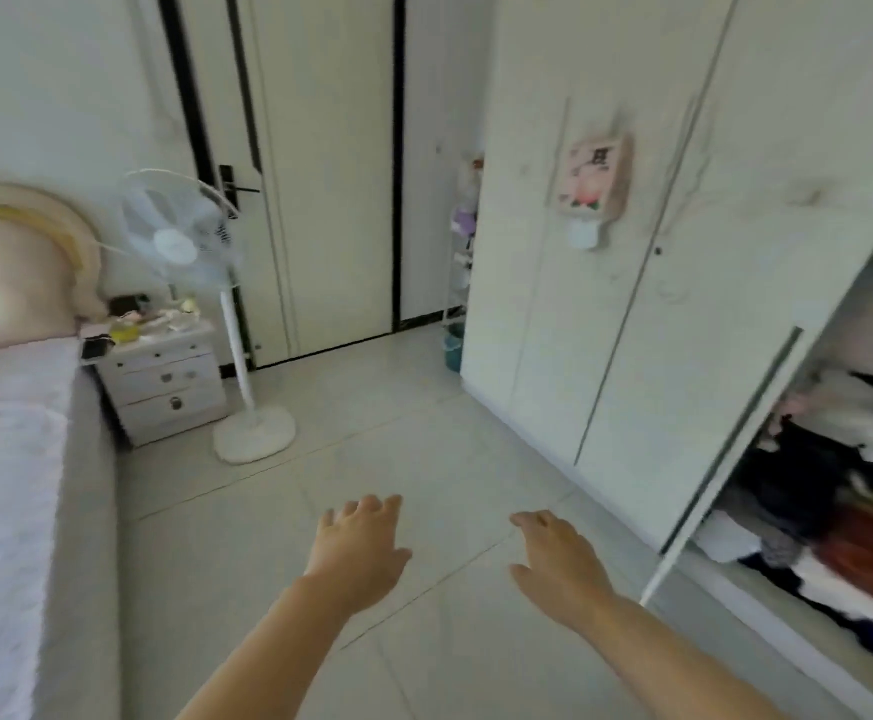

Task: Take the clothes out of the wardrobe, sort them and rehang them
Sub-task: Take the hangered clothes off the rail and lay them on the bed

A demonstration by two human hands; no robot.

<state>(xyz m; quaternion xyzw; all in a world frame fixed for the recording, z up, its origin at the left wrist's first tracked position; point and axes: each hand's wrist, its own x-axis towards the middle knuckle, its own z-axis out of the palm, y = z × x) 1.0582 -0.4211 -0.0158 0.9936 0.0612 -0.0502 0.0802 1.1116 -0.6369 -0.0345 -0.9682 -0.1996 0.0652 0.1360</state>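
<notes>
A tall white wardrobe (pixel 606 304) fills the right side, its rightmost door (pixel 767 418) swung open. Inside at the lower right lies a heap of folded and crumpled clothes (pixel 839 501) in black, white, rust and pink. My left hand (pixel 359 543) and my right hand (pixel 561 561) both hover palm down over the tiled floor, fingers spread, holding nothing. The right hand is a short way left of the open door's lower edge. The view is blurred.
A bed (pixel 13 485) with a pale cover runs along the left. A white nightstand (pixel 164 381) cluttered on top and a white standing fan (pixel 200 262) stand beyond it. A closed room door (pixel 330 174) is straight ahead, and a teal bin (pixel 454 348) sits by the wardrobe's far end.
</notes>
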